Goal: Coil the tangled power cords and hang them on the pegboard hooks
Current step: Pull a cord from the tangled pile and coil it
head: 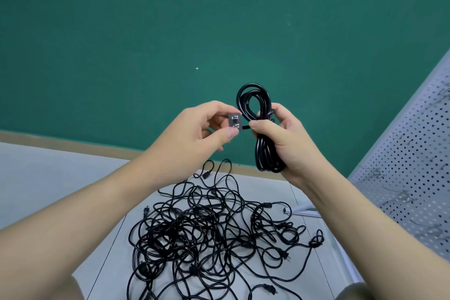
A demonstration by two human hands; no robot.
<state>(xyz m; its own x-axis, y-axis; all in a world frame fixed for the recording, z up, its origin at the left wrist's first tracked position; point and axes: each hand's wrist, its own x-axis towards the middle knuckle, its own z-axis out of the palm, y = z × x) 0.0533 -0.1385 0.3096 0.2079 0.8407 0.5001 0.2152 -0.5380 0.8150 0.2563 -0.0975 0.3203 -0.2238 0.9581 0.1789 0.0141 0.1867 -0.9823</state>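
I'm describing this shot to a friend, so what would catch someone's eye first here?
First, the coiled black cord gripped in the right hand at centre, while the left hand pinches its plug. Below lies a tangled heap of black cords on the floor, with a white pegboard at right.

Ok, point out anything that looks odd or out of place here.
The big mess is the cord pile on the floor: many black cords knotted together, plugs sticking out. The coil in the right hand looks neat; the left hand pinches its plug. The pegboard hooks are bare.
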